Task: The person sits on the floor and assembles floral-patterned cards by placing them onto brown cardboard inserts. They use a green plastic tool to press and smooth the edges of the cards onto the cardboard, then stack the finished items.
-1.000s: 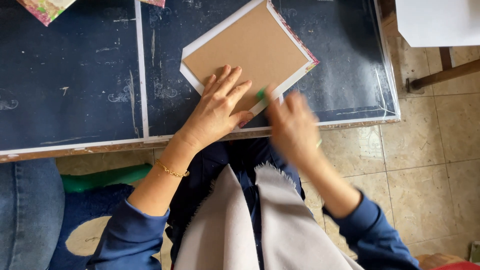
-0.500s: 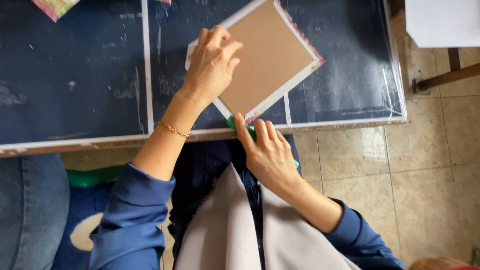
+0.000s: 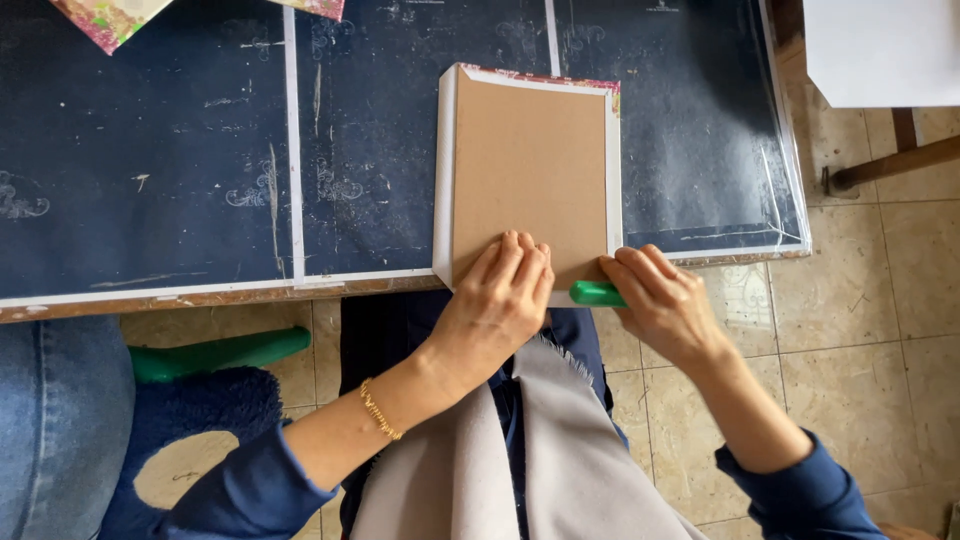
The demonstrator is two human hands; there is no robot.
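A dark desk point(image 3: 180, 180) carries a brown board point(image 3: 528, 170) with white edges. The left hand point(image 3: 495, 300) lies open, flat on its six o'clock edge. At four o'clock, the right hand point(image 3: 665, 300) grips a green tool point(image 3: 594, 293).

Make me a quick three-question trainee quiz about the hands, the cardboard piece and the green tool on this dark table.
1. True or false: the left hand rests flat on the near end of the brown cardboard.
2. What does the right hand hold? A) a green tool B) scissors C) a pencil
3. Fill in: a white paper border shows along the left and right sides of the cardboard, which lies on the dark ____.

Key
1. True.
2. A, the green tool, at the cardboard's near right corner.
3. Table.
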